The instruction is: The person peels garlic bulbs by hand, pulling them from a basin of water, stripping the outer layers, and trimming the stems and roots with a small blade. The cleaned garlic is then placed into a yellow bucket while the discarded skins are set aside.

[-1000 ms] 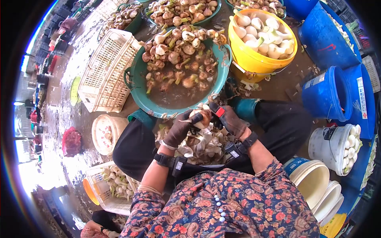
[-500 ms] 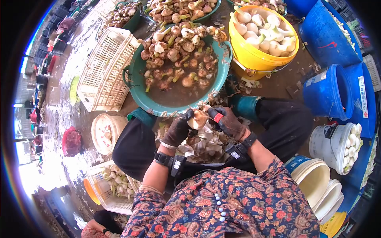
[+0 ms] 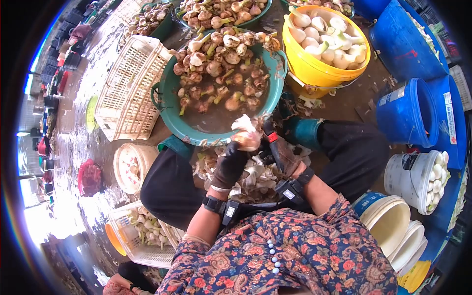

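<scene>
My gloved left hand (image 3: 229, 166) is closed around a garlic bulb (image 3: 249, 141), held above my lap by the near rim of the green tub (image 3: 172, 118). A loose flap of pale skin stands up from the bulb's top. Close against its right side is my gloved right hand (image 3: 282, 152), with a red band on one finger. Its fingers are curled, and what they pinch is hidden. Garlic peelings (image 3: 255, 184) lie heaped between my legs below both hands. Unpeeled garlic bulbs (image 3: 214, 66) sit in brown water and piled at the tub's far side.
A yellow bucket (image 3: 314, 73) of peeled bulbs stands beyond my right knee. Blue buckets (image 3: 405, 110) and a white bucket (image 3: 405, 177) of bulbs are at right. White crates (image 3: 130, 88) and a pale bucket (image 3: 132, 167) stand left. Another person's arm (image 3: 120, 285) shows at lower left.
The bulb has turned, and a flap of skin now stands loose on it. My left hand has moved slightly right; my right hand's fingers have shifted upward along the bulb's side.
</scene>
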The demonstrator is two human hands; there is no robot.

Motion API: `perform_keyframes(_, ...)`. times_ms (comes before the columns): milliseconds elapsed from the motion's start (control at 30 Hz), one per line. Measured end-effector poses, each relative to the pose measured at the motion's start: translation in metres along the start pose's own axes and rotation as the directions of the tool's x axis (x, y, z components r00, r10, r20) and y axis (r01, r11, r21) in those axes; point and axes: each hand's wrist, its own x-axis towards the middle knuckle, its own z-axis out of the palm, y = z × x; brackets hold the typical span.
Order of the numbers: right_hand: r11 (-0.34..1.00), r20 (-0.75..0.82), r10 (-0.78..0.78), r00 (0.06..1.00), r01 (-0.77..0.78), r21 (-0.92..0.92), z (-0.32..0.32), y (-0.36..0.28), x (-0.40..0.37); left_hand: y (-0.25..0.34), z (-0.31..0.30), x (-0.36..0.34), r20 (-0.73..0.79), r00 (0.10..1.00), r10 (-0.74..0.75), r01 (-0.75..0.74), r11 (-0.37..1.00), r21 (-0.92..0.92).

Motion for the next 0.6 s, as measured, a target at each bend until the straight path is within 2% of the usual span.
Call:
perform_keyframes(33,0.989,0.122,0.118,0.985,-0.127,0.073,0.005,-0.005,-0.007,0.03,-0.003,0.002,0.042,0.994,-0.104,0.112,0.944,-0.309)
perform_keyframes(67,0.957,0.251,0.223,0.942,-0.261,0.129,0.007,-0.007,-0.011,0.054,-0.007,0.004,0.114,0.976,-0.188,0.219,0.784,-0.581)
perform_keyframes(100,0.951,0.344,0.17,0.923,-0.245,0.186,-0.002,-0.004,-0.006,0.064,-0.014,0.01,0.248,0.936,-0.248,0.35,0.728,-0.59)
perform_keyframes(133,0.951,0.345,0.173,0.923,-0.248,0.185,0.0,-0.005,-0.006,0.061,-0.017,0.014,0.237,0.954,-0.184,0.252,0.92,-0.299)
perform_keyframes(233,0.973,0.155,-0.022,0.988,-0.014,0.228,0.008,-0.009,-0.007,0.067,-0.019,0.018,0.226,0.954,-0.196,0.265,0.906,-0.33)
perform_keyframes(267,0.973,0.154,-0.022,0.988,-0.014,0.231,0.007,-0.008,-0.007,0.076,-0.017,0.021,0.082,0.987,-0.139,0.157,0.944,-0.29)
perform_keyframes(300,0.999,0.085,-0.027,0.996,0.023,0.039,0.005,-0.005,-0.005,0.083,-0.016,0.022,-0.062,0.996,-0.071,0.055,0.97,-0.236)
perform_keyframes(333,0.986,0.021,-0.04,0.999,0.043,-0.16,0.007,-0.005,-0.006,0.088,-0.018,0.023,-0.066,0.995,-0.076,0.058,0.97,-0.237)
perform_keyframes(400,0.973,0.002,-0.094,0.996,0.093,-0.212,0.013,-0.007,-0.009,0.094,-0.023,0.024,0.191,0.96,-0.203,0.237,0.956,-0.175)
perform_keyframes(433,0.952,0.095,-0.169,0.981,0.187,-0.242,0.008,-0.006,-0.005,0.086,-0.022,0.025,0.138,0.981,-0.136,0.145,0.988,-0.061)
perform_keyframes(467,0.924,0.185,-0.239,0.953,0.281,-0.26,0.004,-0.004,-0.001,0.079,-0.021,0.023,0.139,0.981,-0.137,0.147,0.987,-0.06)
perform_keyframes(533,0.934,0.149,-0.216,0.965,0.249,-0.255,0.0,0.003,0.011,0.071,-0.017,0.019,0.068,0.958,-0.279,0.285,0.952,-0.111)
perform_keyframes(567,0.943,0.118,-0.192,0.974,0.217,-0.252,-0.001,0.006,0.014,0.069,-0.014,0.017,0.069,0.958,-0.28,0.286,0.952,-0.112)
perform_keyframes(600,0.943,0.12,-0.189,0.975,0.215,-0.253,-0.003,0.009,0.016,0.067,-0.011,0.015,0.0,0.974,-0.228,0.227,0.968,-0.106)
